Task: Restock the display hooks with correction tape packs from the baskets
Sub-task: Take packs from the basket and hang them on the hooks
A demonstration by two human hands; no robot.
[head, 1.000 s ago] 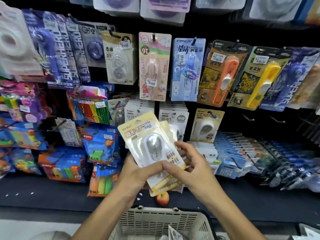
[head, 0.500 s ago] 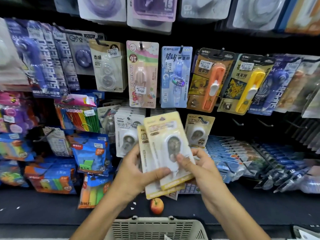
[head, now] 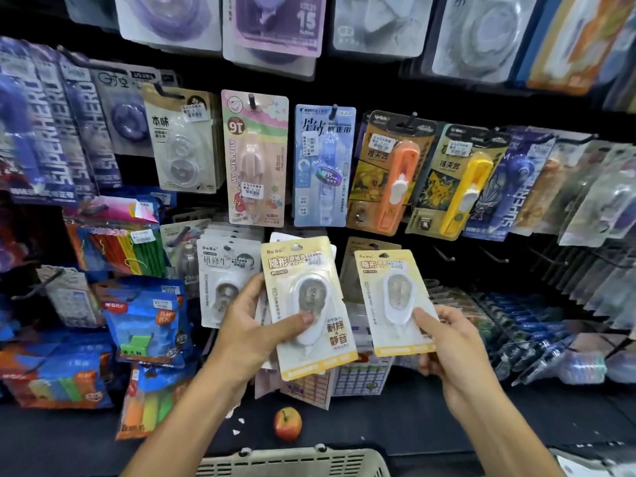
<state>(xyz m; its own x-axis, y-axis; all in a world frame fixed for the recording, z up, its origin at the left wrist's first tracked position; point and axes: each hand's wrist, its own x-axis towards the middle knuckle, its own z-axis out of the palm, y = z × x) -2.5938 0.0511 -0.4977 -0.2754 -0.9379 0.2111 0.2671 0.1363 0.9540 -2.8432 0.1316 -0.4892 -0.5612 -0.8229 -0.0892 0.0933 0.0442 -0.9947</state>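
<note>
Just above the right grip (head: 454, 342), which pinches a single yellow correction tape pack (head: 392, 301) by its lower right corner, a matching pack on the display hook (head: 358, 256) shows behind the held card's top edge. That is likely the hook it is meant for. Held so low and by one corner, the card could swing or twist as its hang hole is brought to the hook tip, and miss it. To the left of that grip, the left grip (head: 254, 332) clamps the remaining stack of packs (head: 306, 304), thumb across the front blister; these look fanned, so a loosened thumb could let the back ones slide out towards the basket (head: 292, 461) below both grips, or onto the dark shelf where an apple-shaped item (head: 287, 424) lies.
</note>
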